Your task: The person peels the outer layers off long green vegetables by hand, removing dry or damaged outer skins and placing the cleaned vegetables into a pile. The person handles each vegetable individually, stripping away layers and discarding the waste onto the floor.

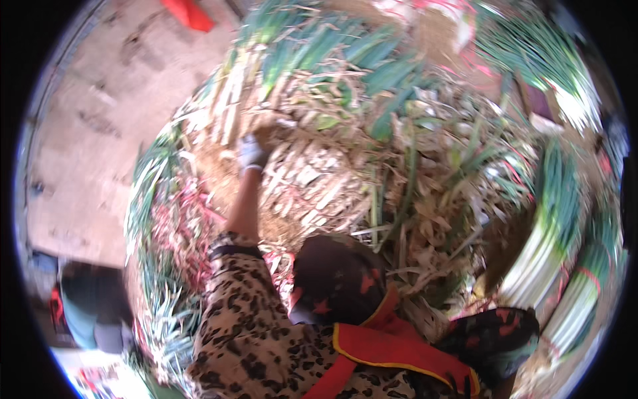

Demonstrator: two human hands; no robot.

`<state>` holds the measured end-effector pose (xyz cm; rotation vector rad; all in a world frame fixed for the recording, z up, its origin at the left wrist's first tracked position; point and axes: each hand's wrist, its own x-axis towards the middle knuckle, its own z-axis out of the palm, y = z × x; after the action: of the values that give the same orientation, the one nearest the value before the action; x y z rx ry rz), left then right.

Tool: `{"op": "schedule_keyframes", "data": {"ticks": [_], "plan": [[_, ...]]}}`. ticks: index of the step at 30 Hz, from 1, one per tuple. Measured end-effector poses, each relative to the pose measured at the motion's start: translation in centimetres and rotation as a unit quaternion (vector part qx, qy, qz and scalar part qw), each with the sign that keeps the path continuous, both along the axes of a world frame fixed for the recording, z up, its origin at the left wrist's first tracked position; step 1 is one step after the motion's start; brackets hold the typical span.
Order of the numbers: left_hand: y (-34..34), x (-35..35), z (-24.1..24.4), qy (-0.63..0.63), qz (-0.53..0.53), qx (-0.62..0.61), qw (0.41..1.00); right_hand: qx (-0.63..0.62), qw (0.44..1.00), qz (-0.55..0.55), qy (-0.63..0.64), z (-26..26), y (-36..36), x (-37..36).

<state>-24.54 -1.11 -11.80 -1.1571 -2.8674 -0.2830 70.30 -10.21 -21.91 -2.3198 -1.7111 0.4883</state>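
My left hand (252,151), in a pale grey glove, reaches forward to the roots and lower stalks of the long green onions. It is blurred, with something dark brown and unclear at its fingers; whether they grip it cannot be told. Beyond the hand lie untied long green onions (227,107) with pale stalks and green tops. Just right of it, more soil-covered stalks (319,184) lie side by side. My right hand is out of view.
Trimmed leaves and dry husks (433,199) heap up on the right. Tied green onion bundles (546,239) stand along the right edge. Pink-red ties (187,224) lie left of my arm. A person (94,309) is at the lower left, beside bare concrete floor (89,164).
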Motion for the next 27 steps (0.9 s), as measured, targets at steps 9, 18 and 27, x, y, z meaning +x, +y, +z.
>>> {"op": "schedule_keyframes", "data": {"ticks": [9, 18, 27], "plan": [[-1.6, -8.7, -8.0, 0.079, -0.029, -0.148, 0.985, -0.015, 0.996, -0.075, 0.044, 5.9, 2.7, -4.3], [-0.7, -5.1, -5.0, 0.024, -0.034, -0.041, 0.998, 0.040, 0.961, -0.250, -0.114, 3.6, 3.2, 0.6], [7.3, 4.8, 0.0, -0.129, -0.137, 0.090, 0.978, -0.040, 0.903, -0.420, -0.085, -3.9, 5.9, 9.8]]}}
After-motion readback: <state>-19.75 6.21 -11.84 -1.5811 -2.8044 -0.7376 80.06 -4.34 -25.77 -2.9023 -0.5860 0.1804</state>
